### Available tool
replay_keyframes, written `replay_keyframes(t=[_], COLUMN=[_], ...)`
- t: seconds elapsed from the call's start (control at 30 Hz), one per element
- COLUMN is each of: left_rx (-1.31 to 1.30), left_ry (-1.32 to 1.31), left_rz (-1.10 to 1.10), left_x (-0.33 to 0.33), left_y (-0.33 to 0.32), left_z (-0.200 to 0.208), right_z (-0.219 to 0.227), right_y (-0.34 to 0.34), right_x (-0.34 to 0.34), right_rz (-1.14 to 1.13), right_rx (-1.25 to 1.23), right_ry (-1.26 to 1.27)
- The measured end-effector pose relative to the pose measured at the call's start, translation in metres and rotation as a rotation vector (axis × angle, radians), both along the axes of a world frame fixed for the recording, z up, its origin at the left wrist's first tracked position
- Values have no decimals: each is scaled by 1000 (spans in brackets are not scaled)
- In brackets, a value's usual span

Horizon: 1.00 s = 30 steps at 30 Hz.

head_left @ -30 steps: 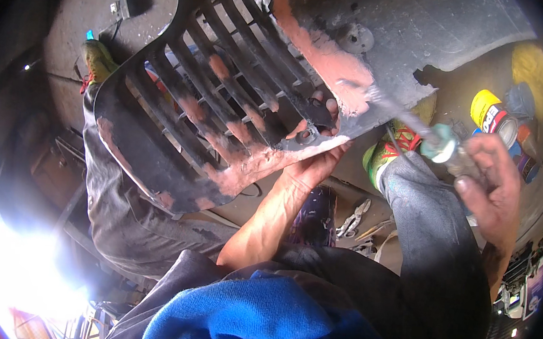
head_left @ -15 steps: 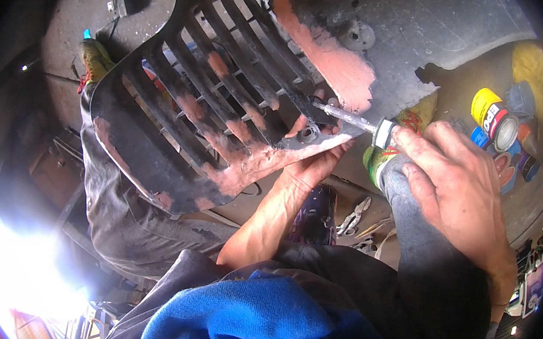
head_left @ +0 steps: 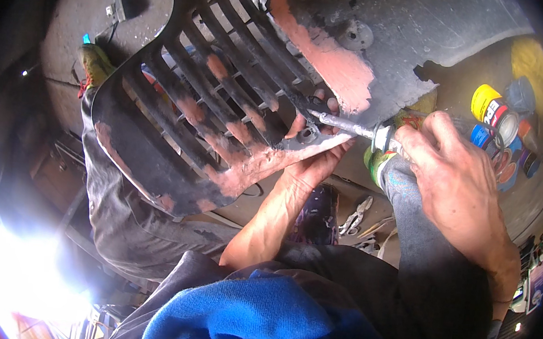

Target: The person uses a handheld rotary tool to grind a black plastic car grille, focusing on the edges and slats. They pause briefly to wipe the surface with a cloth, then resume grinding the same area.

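So I've got the left hand [head_left: 318, 165] under the grille [head_left: 256, 162], gripping it near the right end of its bottom edge. Wrist and palm side are below that edge, and a couple of fingertips [head_left: 333, 104] poke up through the gap past the slats. The grille itself sits tilted over the person's legs, upper left of center, black plastic with pink patches on the slats and lower edge. A bigger pink strip runs along the grey panel [head_left: 448, 30] beside it.

Right hand [head_left: 453, 174] is wrapped around the handle end of a tool [head_left: 342, 123], fingers closed on it, metal shaft pointing left. The tip is right at the dark plastic by that gap, near the left fingertips, but I can't tell if it's actually touching.

Past the right hand there's a yellow can [head_left: 487, 103] lying tilted among some smaller tubs. Pliers [head_left: 357, 216] are on the floor between the legs, and a blue cloth [head_left: 240, 320] fills the bottom of my view.
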State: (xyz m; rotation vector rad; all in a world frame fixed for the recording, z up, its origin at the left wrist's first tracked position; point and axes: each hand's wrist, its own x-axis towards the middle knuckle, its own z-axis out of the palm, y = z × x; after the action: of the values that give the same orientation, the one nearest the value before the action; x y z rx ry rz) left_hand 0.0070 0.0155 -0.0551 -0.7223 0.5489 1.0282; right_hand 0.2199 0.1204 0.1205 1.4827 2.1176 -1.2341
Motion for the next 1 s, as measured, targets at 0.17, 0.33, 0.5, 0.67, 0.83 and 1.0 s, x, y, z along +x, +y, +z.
replay_keyframes(t=[0.17,0.33,0.5,0.67,0.83,1.0], left_rx=[-44,-34,-23,-6,-1,-58], left_ry=[41,49,42,58,35,15], left_rz=[15,5,-2,13,29,20], left_x=[-1,-3,-2,-4,-2,-4], left_y=[-1,-3,-3,-4,-2,-6], left_z=[1,0,-2,-1,-3,-4], right_z=[-7,-12,1,-3,0,-4], right_y=[-2,-4,0,3,3,5], right_x=[-4,-4,1,-6,-4,-6], right_rz=[49,32,-46,-65,-80,-111], right_rx=[106,82,-82,-163,-214,-271], right_ry=[86,108,145,173,185,241])
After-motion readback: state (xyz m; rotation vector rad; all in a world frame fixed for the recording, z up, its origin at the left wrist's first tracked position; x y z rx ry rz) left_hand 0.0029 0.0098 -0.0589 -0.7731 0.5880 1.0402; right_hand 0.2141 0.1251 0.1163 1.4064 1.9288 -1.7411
